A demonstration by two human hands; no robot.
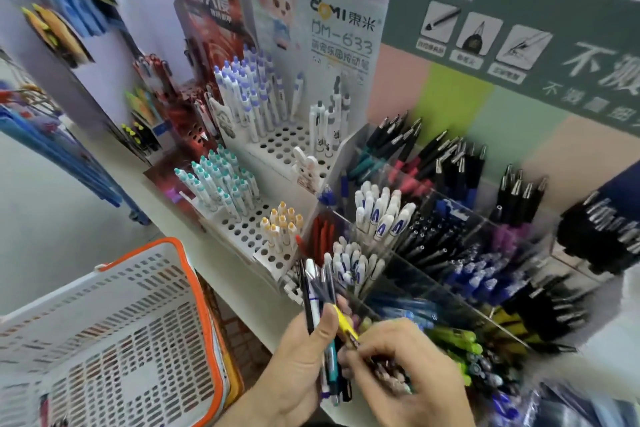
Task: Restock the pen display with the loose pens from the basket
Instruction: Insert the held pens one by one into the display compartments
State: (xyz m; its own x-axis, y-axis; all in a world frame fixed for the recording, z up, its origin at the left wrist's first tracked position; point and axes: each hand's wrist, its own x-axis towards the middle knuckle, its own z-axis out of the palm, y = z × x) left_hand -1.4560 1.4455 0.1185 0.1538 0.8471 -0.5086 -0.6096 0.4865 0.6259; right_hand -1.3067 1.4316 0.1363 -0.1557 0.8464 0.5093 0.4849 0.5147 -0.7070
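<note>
The left hand [298,357] grips a mixed bundle of pens [322,291] upright, near the display [433,253] on the shelf. The right hand [405,367] pinches a yellow pen [343,321] at the bundle, seemingly drawing it out. This looks like the sorting step. Next it needs the matching compartment, probably the yellow-green pens [453,336] just right. The basket [114,333] sits near left.

Colours on your pen shelf

At seven o'clock your basket [114,329] is white with an orange rim; at one o'clock the header card [519,31] is grey-green with white lettering; the pen [344,324] your hands share at five o'clock is yellow.
</note>
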